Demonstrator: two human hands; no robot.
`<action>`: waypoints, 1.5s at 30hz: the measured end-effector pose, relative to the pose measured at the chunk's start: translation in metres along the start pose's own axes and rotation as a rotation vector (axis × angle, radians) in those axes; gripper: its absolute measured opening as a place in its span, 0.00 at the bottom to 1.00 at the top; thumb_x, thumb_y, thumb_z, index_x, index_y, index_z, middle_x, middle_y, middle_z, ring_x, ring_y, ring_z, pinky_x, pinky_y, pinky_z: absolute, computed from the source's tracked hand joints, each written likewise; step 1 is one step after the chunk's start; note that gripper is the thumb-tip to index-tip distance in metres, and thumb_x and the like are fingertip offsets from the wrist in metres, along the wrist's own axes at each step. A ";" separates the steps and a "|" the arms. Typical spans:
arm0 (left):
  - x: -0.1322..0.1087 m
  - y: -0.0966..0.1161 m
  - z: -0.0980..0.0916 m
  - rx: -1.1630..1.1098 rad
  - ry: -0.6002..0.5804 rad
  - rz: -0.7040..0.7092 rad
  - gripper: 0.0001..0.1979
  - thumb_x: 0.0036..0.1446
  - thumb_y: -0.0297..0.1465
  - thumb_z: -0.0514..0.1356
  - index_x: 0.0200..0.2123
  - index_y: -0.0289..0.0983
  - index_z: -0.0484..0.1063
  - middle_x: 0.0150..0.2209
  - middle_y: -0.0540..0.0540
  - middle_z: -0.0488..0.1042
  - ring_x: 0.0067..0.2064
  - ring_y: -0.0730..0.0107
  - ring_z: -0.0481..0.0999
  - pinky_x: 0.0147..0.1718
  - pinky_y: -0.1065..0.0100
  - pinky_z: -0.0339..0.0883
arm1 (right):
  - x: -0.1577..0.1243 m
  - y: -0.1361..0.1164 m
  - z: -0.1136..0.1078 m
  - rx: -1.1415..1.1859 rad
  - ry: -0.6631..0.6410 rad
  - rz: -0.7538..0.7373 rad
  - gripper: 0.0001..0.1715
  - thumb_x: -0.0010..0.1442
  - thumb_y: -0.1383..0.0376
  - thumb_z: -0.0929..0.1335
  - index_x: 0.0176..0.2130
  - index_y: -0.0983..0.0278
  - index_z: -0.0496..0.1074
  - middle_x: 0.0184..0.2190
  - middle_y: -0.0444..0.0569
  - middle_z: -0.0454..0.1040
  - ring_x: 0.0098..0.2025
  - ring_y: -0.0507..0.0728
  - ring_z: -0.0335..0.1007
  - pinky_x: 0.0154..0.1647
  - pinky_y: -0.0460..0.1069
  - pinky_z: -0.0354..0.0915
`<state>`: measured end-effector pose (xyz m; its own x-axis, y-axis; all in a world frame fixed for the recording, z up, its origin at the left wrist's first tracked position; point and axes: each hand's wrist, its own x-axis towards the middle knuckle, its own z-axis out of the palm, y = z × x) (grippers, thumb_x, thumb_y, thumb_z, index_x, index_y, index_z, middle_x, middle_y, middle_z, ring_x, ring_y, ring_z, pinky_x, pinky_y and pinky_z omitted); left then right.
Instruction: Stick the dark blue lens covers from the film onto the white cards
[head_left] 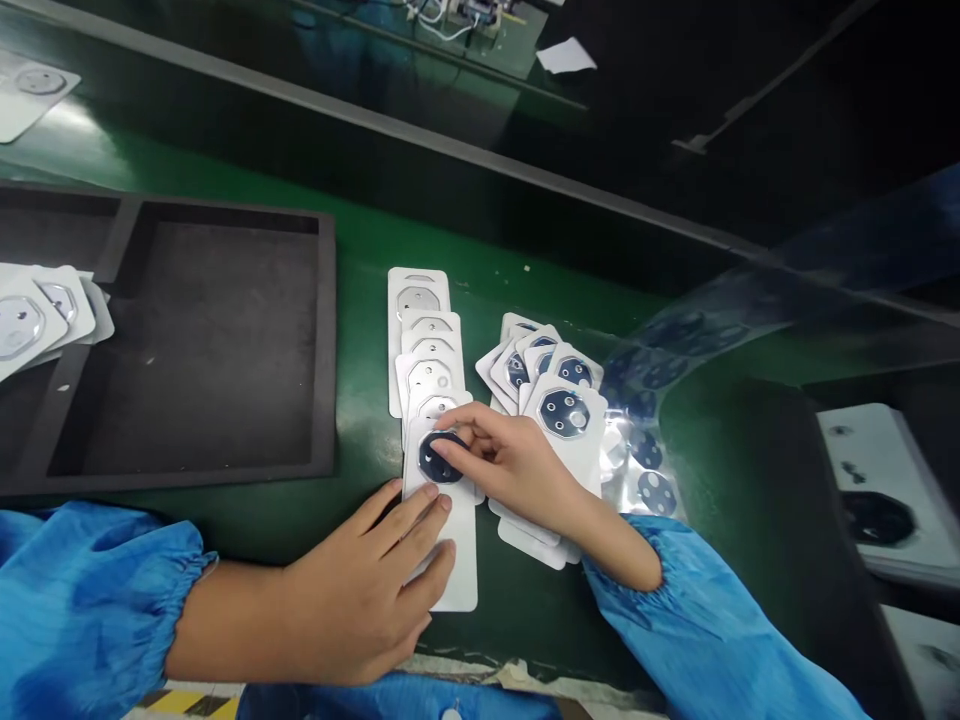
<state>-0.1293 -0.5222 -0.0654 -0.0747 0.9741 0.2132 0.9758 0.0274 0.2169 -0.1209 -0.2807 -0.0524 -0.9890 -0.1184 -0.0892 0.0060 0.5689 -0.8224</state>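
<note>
My left hand (352, 590) lies with fingers stretched out over a white rectangular panel (459, 565), its fingertips on the panel's left part. Thumb and forefinger of my right hand (525, 465) pinch at the edge of a dark round film disc (437, 462) with small holes. That disc sits over the panel's cutout; I cannot tell whether it is stuck down all round. Above it, a column of overlapping white panels (397, 375) with silvery octagonal insets runs away from me. Under and beside my right wrist is a fanned pile of panels (585, 450) with dark discs in their insets.
A clear film strip (656, 492) carrying dark discs curls along the right. On the left, a black foam tray (324, 350) has compartments, with several white panels (56, 310) across its divider. More panels (885, 500) are at the far right. A long metal ledge (450, 150) crosses behind.
</note>
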 end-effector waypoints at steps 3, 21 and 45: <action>0.000 0.000 0.000 0.002 0.004 -0.005 0.24 0.72 0.39 0.51 0.62 0.29 0.68 0.65 0.29 0.66 0.66 0.36 0.64 0.62 0.40 0.58 | -0.003 0.001 0.003 0.006 0.030 0.036 0.09 0.69 0.58 0.69 0.45 0.60 0.72 0.21 0.36 0.64 0.20 0.49 0.62 0.22 0.46 0.57; -0.001 -0.001 0.004 -0.031 0.028 -0.013 0.25 0.70 0.39 0.54 0.62 0.27 0.68 0.65 0.27 0.65 0.67 0.35 0.63 0.64 0.39 0.56 | -0.006 0.005 0.008 0.044 0.083 0.104 0.11 0.67 0.56 0.70 0.45 0.59 0.72 0.21 0.38 0.68 0.22 0.51 0.64 0.22 0.47 0.61; 0.000 0.000 0.005 -0.044 0.026 -0.021 0.24 0.70 0.38 0.53 0.61 0.28 0.69 0.65 0.28 0.66 0.67 0.36 0.64 0.63 0.40 0.59 | -0.006 0.005 0.011 -0.155 0.127 0.025 0.08 0.70 0.56 0.68 0.42 0.58 0.69 0.22 0.39 0.69 0.21 0.50 0.66 0.23 0.46 0.60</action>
<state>-0.1279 -0.5214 -0.0700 -0.1010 0.9674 0.2323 0.9641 0.0375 0.2630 -0.1128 -0.2866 -0.0621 -0.9996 -0.0044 -0.0290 0.0180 0.6902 -0.7234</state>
